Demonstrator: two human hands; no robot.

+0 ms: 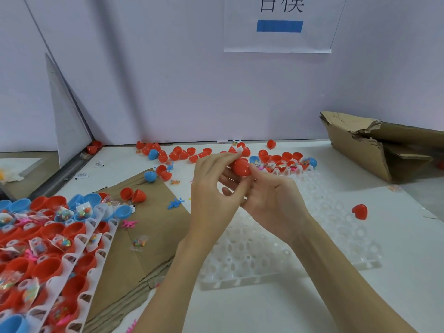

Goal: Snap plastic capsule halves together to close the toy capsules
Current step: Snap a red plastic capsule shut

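Observation:
A red capsule (241,167) is held above the table centre between both hands. My left hand (213,188) grips it from the left, fingertips curled over its top. My right hand (269,195) pinches it from the right with thumb and fingers beneath. Whether its two halves are fully joined is hidden by the fingers. Below the hands lies a white moulded tray (288,255) whose near pockets hold nothing; its far rows (286,164) carry red and blue halves with small toy packets.
Two white trays (81,241) at the left hold several red and blue halves with toy packets. Loose red halves (177,153) litter the back of the table. One red half (360,211) lies at the right. A torn cardboard box (384,145) stands back right, brown cardboard (149,227) left of centre.

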